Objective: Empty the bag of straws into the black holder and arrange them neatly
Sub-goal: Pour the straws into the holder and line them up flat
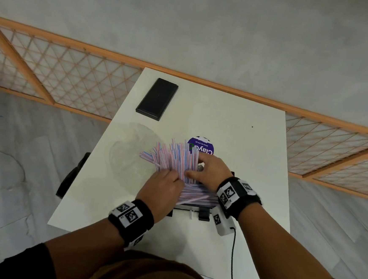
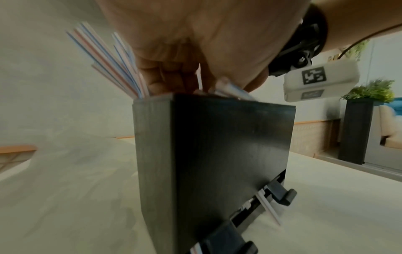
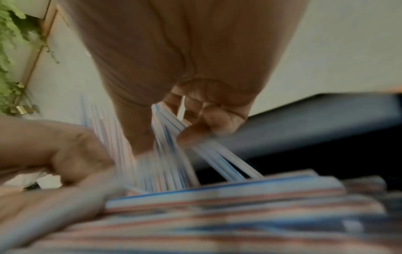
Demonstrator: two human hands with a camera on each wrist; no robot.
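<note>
**Straws gripped over the holder**

The straws (image 1: pixel 175 158) were gathered by both hands above the open top of the holder (image 2: pixel 217 154), which stood on the table (image 1: pixel 235 121). The left hand (image 1: pixel 163 188) was laid on the near-left side of the bundle, its fingers curled in against the stems; in the left wrist view those fingers were seen bent round a few straw ends right at the holder's rim. The right hand (image 1: pixel 209 172) was closed on the bundle from the other side, a small sheaf being pinched between thumb and fingers (image 3: pixel 195 132) in the right wrist view, though that picture was blurred.

Beyond the grip, the striped stems fanned up and away to the far left, some leaning well out of line. Below the grip, more straws lay flat across the holder's top, between the two wrists. One loose straw (image 2: pixel 268 210) was propped at the holder's foot, on the near side.

Left of the hands a clear bag (image 1: pixel 131 148) lay crumpled on the table. Just past the straws a purple tub (image 1: pixel 202 146) was partly hidden by them. Further off, to the far left, a black phone (image 1: pixel 157 98) lay flat.
</note>
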